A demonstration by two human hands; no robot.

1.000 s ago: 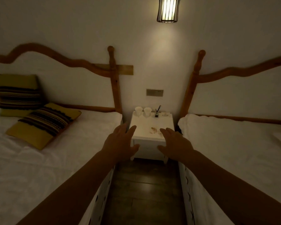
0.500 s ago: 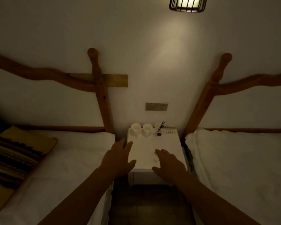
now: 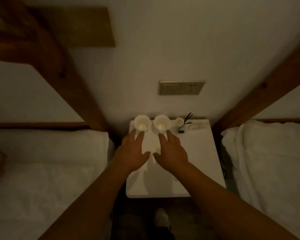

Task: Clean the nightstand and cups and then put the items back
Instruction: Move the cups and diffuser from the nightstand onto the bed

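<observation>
On nightstand (image 3: 197, 161): two cups (image 3: 142, 122) upright, mouths up.

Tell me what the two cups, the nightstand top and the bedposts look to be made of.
Left cup and right cup: probably glazed ceramic, white and smooth, though dim light leaves plastic possible. Nightstand top: smooth white painted or laminated board, with rounded corners. Bedposts: stained brown wood; a knot shows.

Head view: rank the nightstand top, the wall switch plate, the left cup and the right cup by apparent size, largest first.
1. Nightstand top, by far the largest.
2. Wall switch plate.
3. Left cup and right cup: these look alike, so no ranking between them.
</observation>
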